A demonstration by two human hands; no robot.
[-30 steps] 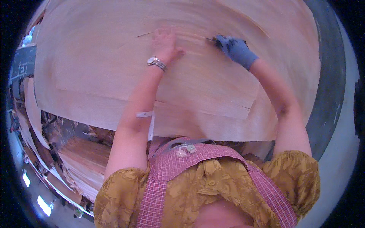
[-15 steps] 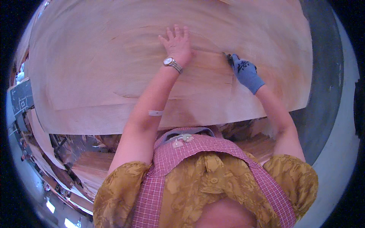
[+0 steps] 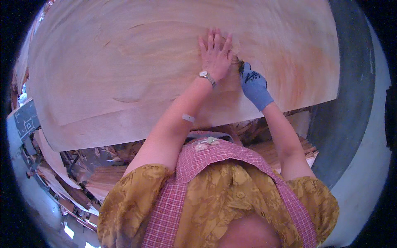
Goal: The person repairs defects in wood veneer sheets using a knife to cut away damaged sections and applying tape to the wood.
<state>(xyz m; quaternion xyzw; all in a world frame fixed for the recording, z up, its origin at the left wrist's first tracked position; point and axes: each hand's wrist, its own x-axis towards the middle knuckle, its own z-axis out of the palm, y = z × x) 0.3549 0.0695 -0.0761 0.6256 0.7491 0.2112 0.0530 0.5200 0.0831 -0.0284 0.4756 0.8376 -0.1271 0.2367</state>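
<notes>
— What is that big pale sheet?

— A wood veneer sheet [image 3: 124, 74], thin and broad, light tan with long curved grain lines and a reddish-orange blush toward its right part. Its near edge runs in a slightly wavy line and looks paper-thin. It lies flat and fills most of the upper view.

— And the hands on it?

— The left hand [image 3: 216, 56] is bare, fingers spread a little and laid flat, palm pressed down on the sheet near its middle. A metal wristwatch [image 3: 205, 76] sits on that wrist, and a small pale plaster [image 3: 188, 118] is stuck on the forearm.

— The other one?

— The right hand [image 3: 253, 84] wears a blue knit glove and lies just beside the left, touching or nearly touching it. Its fingers are curled together at the sheet, right by the left palm; whether they pinch anything I cannot tell, since the fingertips are hidden.

— What is beneath the sheet?

— Under its near edge, stacked veneer scraps [image 3: 103, 173], rough, splintery and darker brown, are piled in layers. To the right runs a dark grey band of floor [image 3: 351, 103].

— Clothing?

— A mustard patterned blouse under a pink checked apron [image 3: 215, 165].
</notes>
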